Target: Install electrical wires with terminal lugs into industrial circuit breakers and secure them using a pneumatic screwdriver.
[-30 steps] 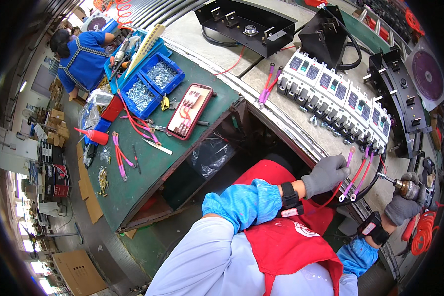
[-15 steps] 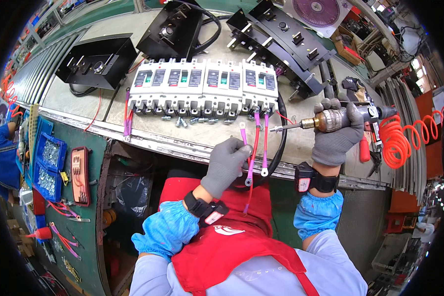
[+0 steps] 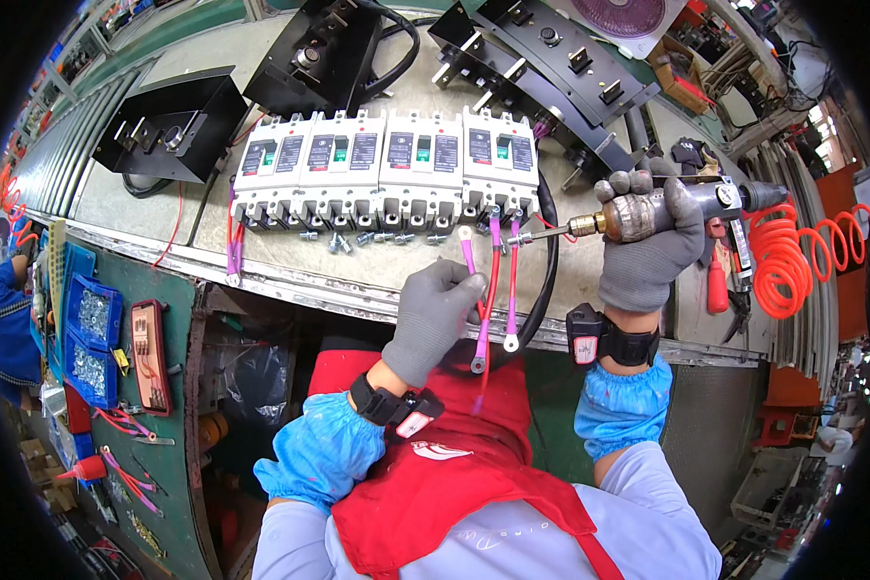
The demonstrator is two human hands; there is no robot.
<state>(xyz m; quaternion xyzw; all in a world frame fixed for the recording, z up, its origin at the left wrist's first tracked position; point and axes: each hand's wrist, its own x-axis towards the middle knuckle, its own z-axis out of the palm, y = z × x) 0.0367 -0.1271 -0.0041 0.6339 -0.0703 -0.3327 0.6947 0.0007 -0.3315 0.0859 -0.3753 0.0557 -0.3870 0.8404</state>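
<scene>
My left hand [image 3: 437, 314], in a grey glove, pinches a red cable [image 3: 468, 255] with a purple sleeve. Its ring lug points up in front of the breakers. In my gloved right hand [image 3: 652, 242] is a power screwdriver [image 3: 630, 218], held level with its bit toward the left. A small screw [image 3: 518, 240] appears to sit at the bit's tip, by the cables below the rightmost breaker. Several white circuit breakers [image 3: 421, 159] stand side by side on the bench. Two more purple-sleeved cables [image 3: 512, 295] hang from the rightmost breaker's lower terminals.
Loose screws [image 3: 382, 238] lie along the breakers' front. Black metal housings [image 3: 172, 126] stand behind. An orange coiled air hose [image 3: 778, 256] and a red-handled tool [image 3: 717, 280] are at the right. Blue bins [image 3: 92, 372] of small hardware sit on the green left-hand table.
My right hand has moved slightly left with the screwdriver, bringing its tip closer to the hanging cables. The left hand still pinches its cable. The whole view has shifted a little.
</scene>
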